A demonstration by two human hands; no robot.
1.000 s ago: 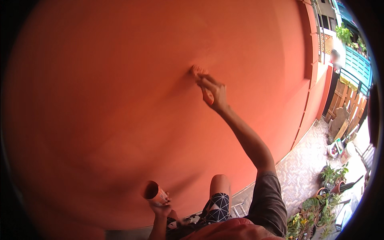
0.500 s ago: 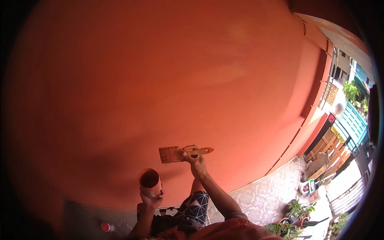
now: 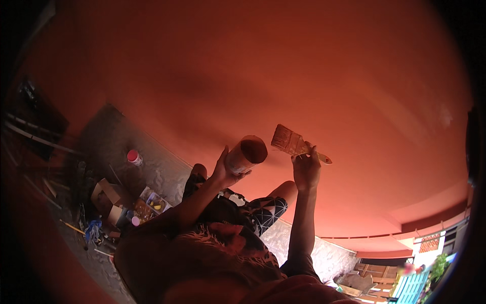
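Observation:
My left hand [image 3: 227, 172] is wrapped round a cylindrical orange-stained paint container [image 3: 247, 156], its dark open top tilted toward the camera. Just right of it, my right hand [image 3: 306, 169] grips a wide paintbrush [image 3: 290, 140] by its wooden handle, with orange paint on the bristles, which point up and to the left. Both hands are in front of a large orange-red wall [image 3: 283, 61]; neither the brush nor the container visibly touches it.
At lower left on the patterned floor [image 3: 174, 182] are a red-lidded tub [image 3: 134, 157], cardboard boxes [image 3: 106, 195], a tray of small items [image 3: 154, 202], blue rags [image 3: 93, 230] and poles. A wooden pallet [image 3: 379, 276] and turquoise slatted gate [image 3: 411, 286] show at lower right.
The brush has come away from the wall down beside the container in my left hand. The view has swung left, bringing the floor clutter into sight and shifting the gate lower.

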